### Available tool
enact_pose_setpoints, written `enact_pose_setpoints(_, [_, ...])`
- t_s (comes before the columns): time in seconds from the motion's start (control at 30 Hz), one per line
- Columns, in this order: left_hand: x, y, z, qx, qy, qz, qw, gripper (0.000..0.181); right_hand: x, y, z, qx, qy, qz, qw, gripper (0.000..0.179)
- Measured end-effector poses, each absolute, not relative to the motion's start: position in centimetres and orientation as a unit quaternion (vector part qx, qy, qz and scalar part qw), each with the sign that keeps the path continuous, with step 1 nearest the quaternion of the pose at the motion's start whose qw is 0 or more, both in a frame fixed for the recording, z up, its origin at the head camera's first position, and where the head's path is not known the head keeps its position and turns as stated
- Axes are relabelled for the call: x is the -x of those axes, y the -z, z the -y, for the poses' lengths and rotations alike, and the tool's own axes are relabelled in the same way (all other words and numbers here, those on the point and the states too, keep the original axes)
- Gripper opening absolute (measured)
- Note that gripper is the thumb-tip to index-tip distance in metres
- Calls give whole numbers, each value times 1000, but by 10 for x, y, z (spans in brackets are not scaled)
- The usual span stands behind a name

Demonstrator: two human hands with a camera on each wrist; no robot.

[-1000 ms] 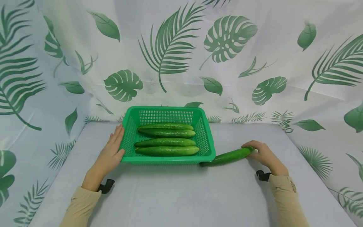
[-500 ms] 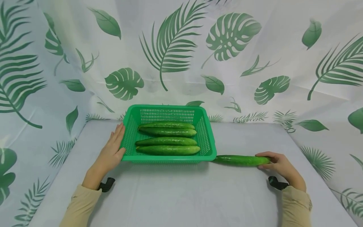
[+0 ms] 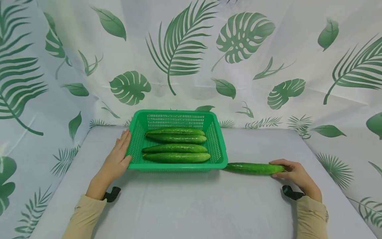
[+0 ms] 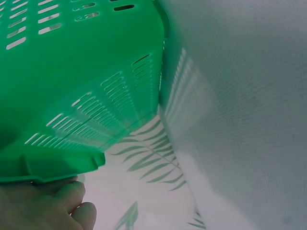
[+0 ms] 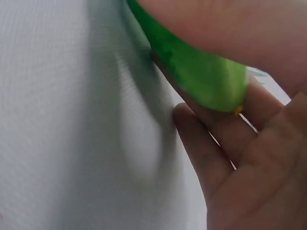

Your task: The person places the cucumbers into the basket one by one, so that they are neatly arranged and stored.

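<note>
A green plastic basket (image 3: 179, 166) stands on the table with several cucumbers (image 3: 176, 157) lying side by side in it. Against the basket's left rim rests my left hand (image 3: 114, 160), its fingers extended along the edge. The left wrist view shows this hand (image 4: 53, 206) beside the basket's slotted wall (image 4: 86, 110). To the right of the basket, my right hand (image 3: 295, 174) pinches the right end of another cucumber (image 3: 250, 168) between thumb and fingers. This cucumber (image 5: 201, 76) lies low by the tabletop, and its left tip is hidden at the basket's corner.
A white cloth covers the table (image 3: 191, 205). Behind and at both sides hang white sheets (image 3: 191, 59) printed with green leaves. A black wrist camera (image 3: 112, 195) is strapped by the left cuff and another camera (image 3: 290, 192) by the right.
My right hand has moved right and slightly toward me, and the cucumber it pinches has swung from slanted to nearly level across the table. My left hand and the basket have stayed in place.
</note>
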State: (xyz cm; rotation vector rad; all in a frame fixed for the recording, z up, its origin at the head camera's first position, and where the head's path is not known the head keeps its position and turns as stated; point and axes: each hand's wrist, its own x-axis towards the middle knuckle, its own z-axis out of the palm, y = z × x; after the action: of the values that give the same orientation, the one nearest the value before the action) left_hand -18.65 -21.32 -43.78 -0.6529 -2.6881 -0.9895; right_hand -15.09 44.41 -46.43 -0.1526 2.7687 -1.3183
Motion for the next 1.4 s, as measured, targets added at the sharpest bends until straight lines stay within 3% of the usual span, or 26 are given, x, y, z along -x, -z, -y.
enact_pose_setpoints(0.5, [186, 437, 213, 221, 341, 908, 103, 74, 136, 437, -457, 16, 473, -880, -35, 48])
enact_pose_setpoints(0.7, [186, 436, 212, 220, 339, 909, 105, 75, 128, 421, -458, -26, 502, -858, -106, 49])
enact_pose_setpoints(1.0, [186, 437, 212, 222, 342, 907, 105, 75, 132, 398, -431, -21, 598, -777, -197, 52])
enact_pose_setpoints(1.4, [185, 437, 213, 229, 346, 904, 101, 75, 152, 362, -370, 42, 652, -717, -244, 52])
